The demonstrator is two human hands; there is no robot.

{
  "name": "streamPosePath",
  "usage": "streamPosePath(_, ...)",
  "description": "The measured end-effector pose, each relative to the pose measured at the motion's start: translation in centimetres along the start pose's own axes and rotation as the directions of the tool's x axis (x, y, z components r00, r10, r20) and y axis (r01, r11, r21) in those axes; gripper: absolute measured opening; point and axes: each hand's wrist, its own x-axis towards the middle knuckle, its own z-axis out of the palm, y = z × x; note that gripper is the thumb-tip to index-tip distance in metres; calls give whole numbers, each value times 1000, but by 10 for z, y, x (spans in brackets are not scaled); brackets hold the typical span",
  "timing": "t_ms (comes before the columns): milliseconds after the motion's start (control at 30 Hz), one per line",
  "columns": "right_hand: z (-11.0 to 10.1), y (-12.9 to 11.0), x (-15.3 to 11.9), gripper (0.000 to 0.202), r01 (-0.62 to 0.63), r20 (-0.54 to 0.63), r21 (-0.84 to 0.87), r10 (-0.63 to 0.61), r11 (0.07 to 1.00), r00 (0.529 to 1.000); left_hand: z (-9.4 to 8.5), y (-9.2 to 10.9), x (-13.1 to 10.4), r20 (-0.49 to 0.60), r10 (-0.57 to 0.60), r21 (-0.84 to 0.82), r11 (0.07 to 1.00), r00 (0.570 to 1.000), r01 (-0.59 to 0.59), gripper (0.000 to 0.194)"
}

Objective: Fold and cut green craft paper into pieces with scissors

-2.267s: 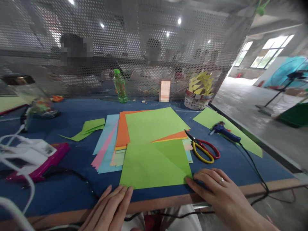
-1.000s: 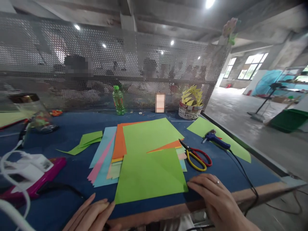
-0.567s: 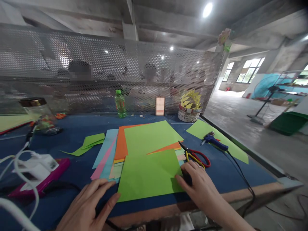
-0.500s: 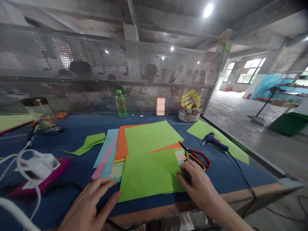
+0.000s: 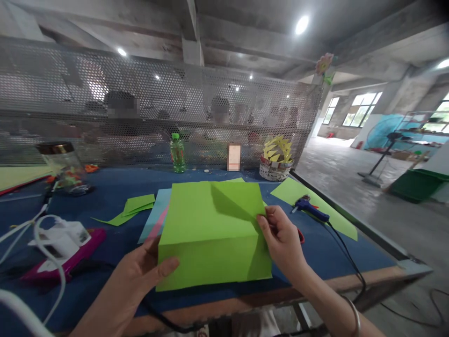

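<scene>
Blue and wide, the bench (image 5: 112,182) is bearing a paper stack (image 5: 157,203). Mostly hiding it, a creased green sheet (image 5: 210,224) is bending frontward; the left hand (image 5: 136,271) is gripping its left edge, the right hand (image 5: 280,236) pinching its right. A glue gun (image 5: 312,209) is lying rightward, a red scissors handle (image 5: 300,236) peeking out nearer.

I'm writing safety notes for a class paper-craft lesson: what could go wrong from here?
The left hand and right hand hold the bright green, bent paper sheet by opposite sides; an uneven pull might crumple it. The blue glue gun lies across the edge of a light green paper sheet; if hot, it could mark it. Its thin black cord runs over the brown wooden table edge, so a snag might drag the gun.
</scene>
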Motion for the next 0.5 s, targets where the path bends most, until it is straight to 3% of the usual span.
streamPosePath(167,-1,8,0,16,-3,130,-174,26,985,991,13,8,6,-19,-144,-112,984,989,141,61)
streamPosePath(233,-7,15,-8,29,26,182,-268,24,963,983,14,7,11,-52,-185,-116,977,981,178,65)
streamPosePath(367,-24,30,-39,48,214,216,-567,-107,796,970,10,2,19,-123,-200,-57,979,972,194,65)
streamPosePath(433,-32,35,-55,51,392,374,-638,-178,662,910,8,-1,21,-145,-158,13,987,977,161,65)
streamPosePath(500,-38,39,-67,65,586,558,-604,-238,540,795,7,-3,22,-160,-122,98,985,980,138,70)
